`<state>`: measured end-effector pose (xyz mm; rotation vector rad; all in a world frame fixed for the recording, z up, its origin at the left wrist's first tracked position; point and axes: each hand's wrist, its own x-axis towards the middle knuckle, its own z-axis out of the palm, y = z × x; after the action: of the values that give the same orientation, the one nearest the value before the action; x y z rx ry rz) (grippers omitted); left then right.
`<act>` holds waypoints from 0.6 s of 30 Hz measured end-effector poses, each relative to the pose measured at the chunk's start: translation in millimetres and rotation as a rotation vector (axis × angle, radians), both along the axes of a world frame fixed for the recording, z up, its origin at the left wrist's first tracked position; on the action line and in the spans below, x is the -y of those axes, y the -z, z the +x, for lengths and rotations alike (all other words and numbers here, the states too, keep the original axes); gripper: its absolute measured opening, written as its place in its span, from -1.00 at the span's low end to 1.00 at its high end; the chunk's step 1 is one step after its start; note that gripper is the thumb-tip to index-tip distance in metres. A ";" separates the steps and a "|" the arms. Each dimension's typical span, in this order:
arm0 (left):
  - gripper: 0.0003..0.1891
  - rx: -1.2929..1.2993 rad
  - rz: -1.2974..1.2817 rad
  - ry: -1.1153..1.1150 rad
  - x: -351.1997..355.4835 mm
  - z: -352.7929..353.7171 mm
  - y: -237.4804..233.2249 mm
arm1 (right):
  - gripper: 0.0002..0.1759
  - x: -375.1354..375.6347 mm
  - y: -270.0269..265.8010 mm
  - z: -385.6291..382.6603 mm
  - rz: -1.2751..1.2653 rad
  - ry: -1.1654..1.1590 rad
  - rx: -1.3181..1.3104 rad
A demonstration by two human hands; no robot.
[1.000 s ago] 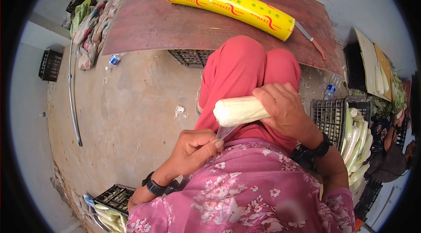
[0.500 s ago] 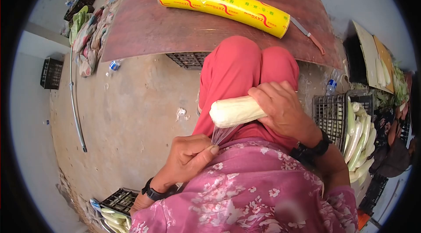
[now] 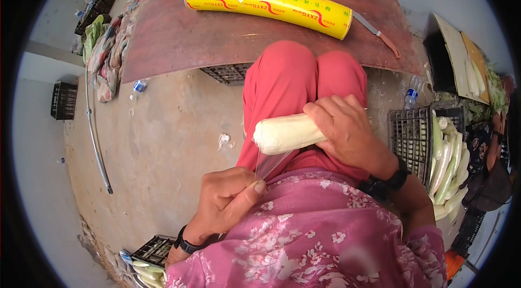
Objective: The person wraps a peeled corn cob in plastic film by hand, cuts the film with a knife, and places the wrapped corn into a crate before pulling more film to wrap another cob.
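Over my lap lies a thick, pale cream bundle of vegetable stalks (image 3: 285, 133), its rounded end pointing left. My right hand (image 3: 350, 133) is closed round its right end. Below the rounded end, clear cling film (image 3: 267, 164) stretches tight down to my left hand (image 3: 228, 196), whose thumb and fingers pinch it. The far end of the bundle is hidden in my right hand. On the low reddish table (image 3: 163, 44) beyond my knees rest a yellow roll of cling film (image 3: 266, 8) and a knife (image 3: 384, 39) with a pinkish handle.
To the right, a black crate (image 3: 410, 139) stands beside a heap of long pale-green stalks (image 3: 448, 166). Another crate (image 3: 152, 250) with stalks is at lower left. A metal pole (image 3: 95, 141) and a plastic bottle (image 3: 139, 86) lie on the floor. Another person's arm (image 3: 495, 147) shows far right.
The view has shifted slightly. My left hand still pulls the film from the bundle, and the stretched film looks a little longer. My right hand keeps the same hold.
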<state>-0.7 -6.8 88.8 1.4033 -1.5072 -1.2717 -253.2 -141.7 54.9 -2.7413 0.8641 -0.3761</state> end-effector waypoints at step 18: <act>-0.75 -0.120 0.094 0.007 24.2 16.9 30.0 | -0.32 5.9 -23.6 -5.8 0.366 -0.053 0.090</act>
<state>16.2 -31.0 58.9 1.3562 -1.3889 -1.4215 -259.0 -147.6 78.6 -2.3862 0.7505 -0.2948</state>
